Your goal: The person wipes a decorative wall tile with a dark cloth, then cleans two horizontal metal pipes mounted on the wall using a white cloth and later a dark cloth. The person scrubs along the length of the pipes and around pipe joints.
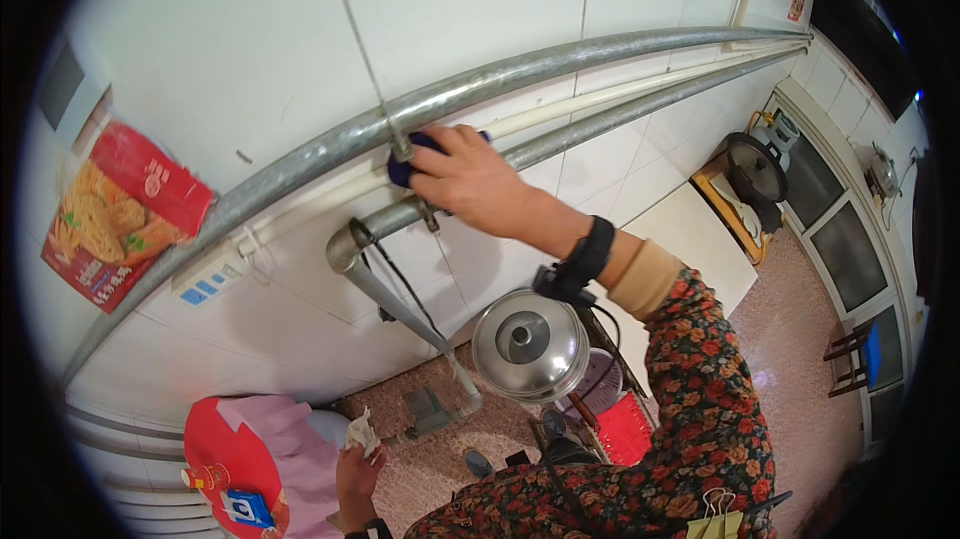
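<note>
My right hand (468, 182) is pressing a dark blue cloth (401, 171) onto the white pipe (345, 191) that runs along the tiled wall. A metal bracket (400, 147) stands against the cloth, just under the thick upper grey pipe (520, 69). Below the hand, the lower grey pipe (395, 219) turns down at an elbow. Low in the view, my left hand (357, 484) pinches a crumpled whitish tissue or rag (362, 431). It is near a grey fitting (428, 409) at the bottom of the downpipe.
A lidded steel pot (530, 344) stands below my right arm, beside a white tabletop (690, 249). Left are a red food package (125, 214), a wall socket strip (208, 281) and a red-and-pink covered table (225, 434). A blue stool (868, 354) stands far right.
</note>
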`<state>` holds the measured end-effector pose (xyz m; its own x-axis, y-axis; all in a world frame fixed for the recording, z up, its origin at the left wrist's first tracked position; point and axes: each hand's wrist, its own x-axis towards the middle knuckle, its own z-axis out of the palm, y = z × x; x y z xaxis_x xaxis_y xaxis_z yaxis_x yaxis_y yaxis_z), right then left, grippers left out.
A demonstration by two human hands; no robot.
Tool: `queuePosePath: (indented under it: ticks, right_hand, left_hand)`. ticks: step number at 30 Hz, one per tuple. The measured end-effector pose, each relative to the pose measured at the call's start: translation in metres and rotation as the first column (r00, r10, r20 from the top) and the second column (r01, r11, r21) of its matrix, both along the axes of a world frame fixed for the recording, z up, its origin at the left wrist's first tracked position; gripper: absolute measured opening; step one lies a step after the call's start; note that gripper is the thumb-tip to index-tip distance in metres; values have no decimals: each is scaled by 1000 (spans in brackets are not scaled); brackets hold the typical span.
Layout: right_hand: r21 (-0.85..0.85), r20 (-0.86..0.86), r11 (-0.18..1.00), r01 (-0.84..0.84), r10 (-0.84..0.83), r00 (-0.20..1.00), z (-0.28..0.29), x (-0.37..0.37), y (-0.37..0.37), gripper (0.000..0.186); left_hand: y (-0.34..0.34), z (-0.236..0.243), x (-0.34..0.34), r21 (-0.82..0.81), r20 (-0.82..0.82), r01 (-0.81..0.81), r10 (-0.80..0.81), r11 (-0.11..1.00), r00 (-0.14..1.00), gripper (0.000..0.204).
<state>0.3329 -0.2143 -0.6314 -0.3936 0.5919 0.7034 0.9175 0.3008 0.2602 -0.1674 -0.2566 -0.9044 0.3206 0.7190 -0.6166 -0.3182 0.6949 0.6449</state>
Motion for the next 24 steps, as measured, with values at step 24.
queuePosePath:
  ticks: [24]
  right_hand:
    - [303, -565, 797, 523, -291, 772, -39, 191, -63, 24]
  left_hand:
    - [110, 218, 328, 365, 632, -157, -120, 918, 766, 37]
